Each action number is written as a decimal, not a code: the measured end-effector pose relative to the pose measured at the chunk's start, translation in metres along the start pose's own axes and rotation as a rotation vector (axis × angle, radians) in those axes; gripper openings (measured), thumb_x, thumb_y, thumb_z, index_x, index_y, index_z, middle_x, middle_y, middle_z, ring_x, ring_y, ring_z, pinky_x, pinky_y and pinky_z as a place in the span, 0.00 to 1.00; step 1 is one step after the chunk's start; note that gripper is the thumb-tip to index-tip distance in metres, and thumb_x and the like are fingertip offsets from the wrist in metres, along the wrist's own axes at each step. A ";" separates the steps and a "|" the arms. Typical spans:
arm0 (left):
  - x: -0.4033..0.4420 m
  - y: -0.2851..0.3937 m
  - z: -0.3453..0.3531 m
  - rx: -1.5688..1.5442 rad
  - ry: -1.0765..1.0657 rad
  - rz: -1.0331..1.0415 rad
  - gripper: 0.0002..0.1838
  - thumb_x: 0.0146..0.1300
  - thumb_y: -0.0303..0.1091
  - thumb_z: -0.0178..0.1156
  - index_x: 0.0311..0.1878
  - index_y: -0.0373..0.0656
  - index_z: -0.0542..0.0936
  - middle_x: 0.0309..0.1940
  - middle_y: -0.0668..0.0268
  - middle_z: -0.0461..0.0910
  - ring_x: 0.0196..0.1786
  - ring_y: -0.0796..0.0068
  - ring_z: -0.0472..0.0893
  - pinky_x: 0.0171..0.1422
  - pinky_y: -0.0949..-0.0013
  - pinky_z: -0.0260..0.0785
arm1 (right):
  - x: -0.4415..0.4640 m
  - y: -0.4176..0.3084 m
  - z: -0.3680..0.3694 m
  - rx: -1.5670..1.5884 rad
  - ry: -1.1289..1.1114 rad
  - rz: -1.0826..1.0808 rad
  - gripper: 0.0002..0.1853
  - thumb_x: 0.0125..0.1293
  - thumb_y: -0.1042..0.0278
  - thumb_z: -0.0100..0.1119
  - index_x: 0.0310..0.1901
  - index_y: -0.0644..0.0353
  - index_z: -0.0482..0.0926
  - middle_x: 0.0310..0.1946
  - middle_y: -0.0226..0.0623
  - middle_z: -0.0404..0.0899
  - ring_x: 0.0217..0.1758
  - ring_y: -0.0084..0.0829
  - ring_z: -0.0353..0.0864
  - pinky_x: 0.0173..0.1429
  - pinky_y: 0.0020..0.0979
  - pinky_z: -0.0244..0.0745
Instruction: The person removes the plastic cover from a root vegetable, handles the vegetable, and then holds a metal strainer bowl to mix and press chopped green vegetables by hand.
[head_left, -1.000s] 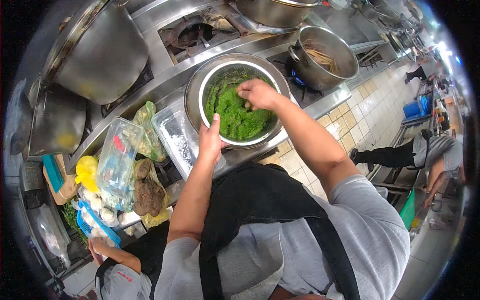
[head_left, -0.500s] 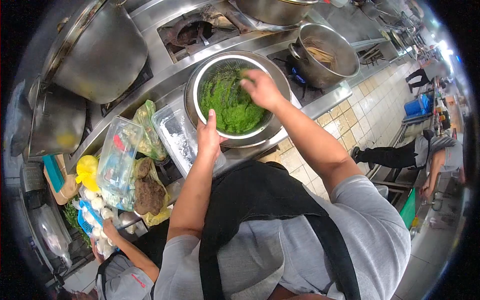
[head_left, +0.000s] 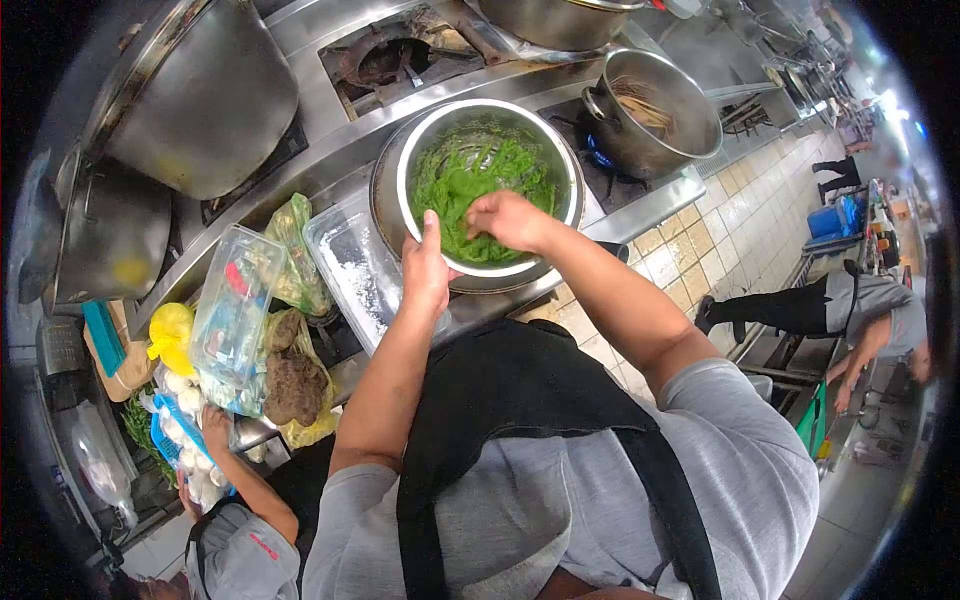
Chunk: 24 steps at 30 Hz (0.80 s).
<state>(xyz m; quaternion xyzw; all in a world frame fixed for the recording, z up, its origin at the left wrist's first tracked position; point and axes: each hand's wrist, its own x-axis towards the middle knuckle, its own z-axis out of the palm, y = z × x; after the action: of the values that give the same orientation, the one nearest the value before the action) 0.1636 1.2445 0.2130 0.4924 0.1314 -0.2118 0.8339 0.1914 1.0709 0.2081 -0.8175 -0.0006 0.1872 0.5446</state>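
A shiny metal colander point(head_left: 408, 190) holds a wet, bright green mash point(head_left: 450, 195). It sits tilted over a wider metal pot point(head_left: 383, 180). My left hand point(head_left: 427, 268) grips the colander's near left rim, thumb up along the edge. Inside it, my right hand point(head_left: 508, 222) has its fingers curled down into the green mash; the fingertips are partly hidden. Just left of the pot lies a clear plastic tray with white powder point(head_left: 345, 265).
A steaming pot point(head_left: 655, 110) stands over a blue flame at right. Large pots point(head_left: 215, 110) fill the upper left. A clear container point(head_left: 238, 300) and bags crowd the lower left, where a co-worker's hand point(head_left: 215, 430) reaches among white vegetables. Another person point(head_left: 850, 305) stands at far right.
My right hand has moved down and toward me through the mash, from the colander's upper right to its near side. The colander has shifted slightly right, with my left hand still on its rim.
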 end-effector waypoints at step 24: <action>0.008 0.006 -0.008 0.182 0.081 0.222 0.32 0.76 0.53 0.49 0.70 0.37 0.62 0.60 0.50 0.74 0.51 0.61 0.83 0.42 0.62 0.84 | 0.034 0.001 -0.034 -0.373 0.648 -0.343 0.22 0.69 0.55 0.58 0.52 0.68 0.80 0.52 0.56 0.80 0.57 0.54 0.78 0.64 0.44 0.71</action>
<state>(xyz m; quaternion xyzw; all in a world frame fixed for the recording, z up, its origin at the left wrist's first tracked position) 0.1739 1.2523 0.2105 0.5858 0.0900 -0.1090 0.7980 0.2335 1.0475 0.2082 -0.9070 0.0006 -0.1767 0.3822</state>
